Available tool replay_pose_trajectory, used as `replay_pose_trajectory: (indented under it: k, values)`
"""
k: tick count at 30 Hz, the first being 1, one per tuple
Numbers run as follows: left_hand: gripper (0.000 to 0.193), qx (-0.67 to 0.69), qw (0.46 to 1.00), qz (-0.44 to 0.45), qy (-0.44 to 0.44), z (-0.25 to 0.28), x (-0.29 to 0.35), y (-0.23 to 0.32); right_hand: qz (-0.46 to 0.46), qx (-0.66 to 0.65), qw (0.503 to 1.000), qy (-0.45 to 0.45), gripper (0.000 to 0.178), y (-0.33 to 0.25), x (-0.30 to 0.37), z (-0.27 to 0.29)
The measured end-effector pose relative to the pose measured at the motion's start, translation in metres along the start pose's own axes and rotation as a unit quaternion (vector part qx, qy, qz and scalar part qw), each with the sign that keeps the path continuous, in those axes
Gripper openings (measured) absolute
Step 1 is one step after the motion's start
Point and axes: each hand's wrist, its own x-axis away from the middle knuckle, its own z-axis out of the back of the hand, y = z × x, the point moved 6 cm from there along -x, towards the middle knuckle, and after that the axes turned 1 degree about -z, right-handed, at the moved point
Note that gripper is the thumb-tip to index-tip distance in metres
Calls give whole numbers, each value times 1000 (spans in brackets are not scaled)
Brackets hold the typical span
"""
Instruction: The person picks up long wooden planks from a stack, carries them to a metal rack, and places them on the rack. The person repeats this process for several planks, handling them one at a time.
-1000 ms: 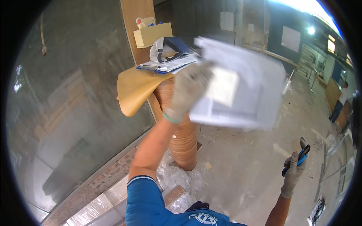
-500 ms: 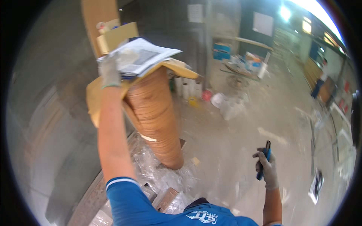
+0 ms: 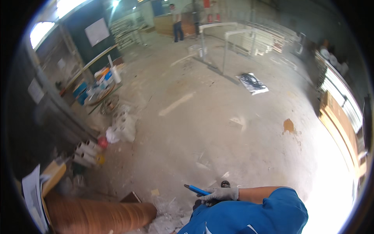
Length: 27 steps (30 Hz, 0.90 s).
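My right hand, in a grey glove, is held close to my blue shirt. Its fingers wrap a slim blue-and-black utility knife, which points leftward. My left hand is out of sight. At the lower left leans a tall roll wrapped in brown film. White papers and a yellowish sheet lie on its upper end, cut off by the picture's rim.
White rolls and bags stand along the left wall. A cluttered low table is behind them. White frames, a plastic packet and stacked boards lie further right. Two people stand far back.
The view has swung to the right, so the wrapped roll now sits at the lower left. My left hand, earlier on the papers, has left the picture. My right hand is nearer my body.
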Motion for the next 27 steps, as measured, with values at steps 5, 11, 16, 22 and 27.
replay_pose_trajectory:
  k: [5,11,16,22,27]
  values:
    - [28,121,991,-24,-53,-95,108,78,137,138,971,141,41,-71,16,76]
    - [27,360,830,171,-391,-284,308,157,310,14,929,200,41,-146,102,177]
    - [20,334,689,229,-601,-415,526,253,384,-56,889,244,37,-172,199,276]
    - [26,94,481,392,-779,-447,755,256,417,-162,837,316,36,-170,302,394]
    - [31,-94,348,309,-880,-467,853,265,423,-141,771,455,52,-169,372,508]
